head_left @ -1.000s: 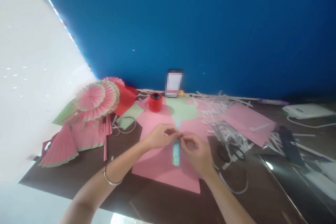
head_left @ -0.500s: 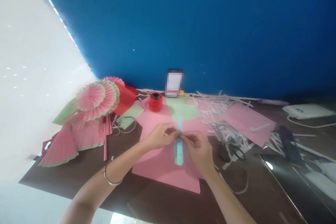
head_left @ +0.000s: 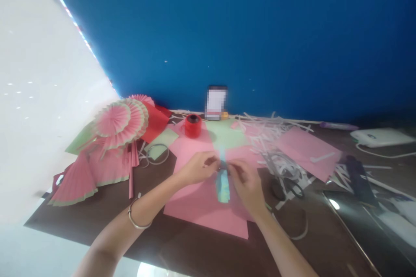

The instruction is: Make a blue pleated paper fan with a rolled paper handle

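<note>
Where two hands (head_left: 202,169) (head_left: 247,184) nearly meet, one bluish strip (head_left: 223,187) shows.

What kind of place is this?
Probably a paper-craft table, at home or in a small workroom; can't tell which. Signs: pleated pink paper fans at the left, scattered white paper strips, and pink sheets under the hands.

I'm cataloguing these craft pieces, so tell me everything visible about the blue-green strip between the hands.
The blue-green strip looks like paper, light blue at its far end, wider and mottled nearer. It runs front to back over the pink sheet; whether they touch is unclear. The left hand and right hand have fingertips at its middle; blur hides exact contact.
</note>
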